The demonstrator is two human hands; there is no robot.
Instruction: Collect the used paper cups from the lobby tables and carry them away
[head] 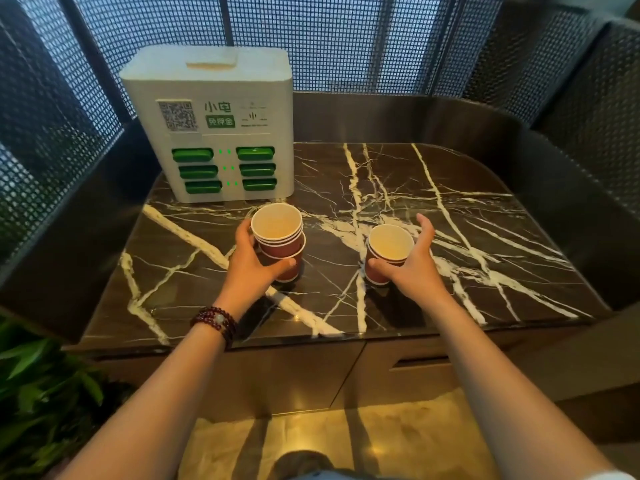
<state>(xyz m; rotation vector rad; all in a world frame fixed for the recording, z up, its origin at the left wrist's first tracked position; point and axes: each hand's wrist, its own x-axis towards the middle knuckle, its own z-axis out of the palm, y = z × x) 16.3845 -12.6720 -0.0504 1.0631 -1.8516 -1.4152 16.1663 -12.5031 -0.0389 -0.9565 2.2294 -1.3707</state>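
item 1: stack of paper cups (281, 243). red outside, pale inside, several nested, rims showing one under another. it is left of the counter's middle, just in front of the charging station, and leans a little. whether its base touches the counter cannot be told.

item 2: single paper cup (388, 252). same red with a pale inside, upright on the counter right of the middle, well apart from the stack.

item 3: left hand (254, 263). curled round the lower part of the stack from its left side, thumb across the near face, fingers behind it.

item 4: right hand (414, 263). spread wide round the single cup from its right side. the thumb (376, 263) touches the cup's near wall; the fingers (426, 227) reach out nearly straight past its right. no closed grasp shows.

item 5: counter (467, 209). dark marble with white veins and a raised dark wall along its back and sides.

item 6: charging station (207, 133). white box at the back left corner, with green slots in two columns and a printed code square.

item 7: bead bracelet (216, 322). dark red, on the left wrist.

item 8: mesh screen (311, 39). behind the counter.

item 9: green plant (41, 386). beside the near left corner, lower down.
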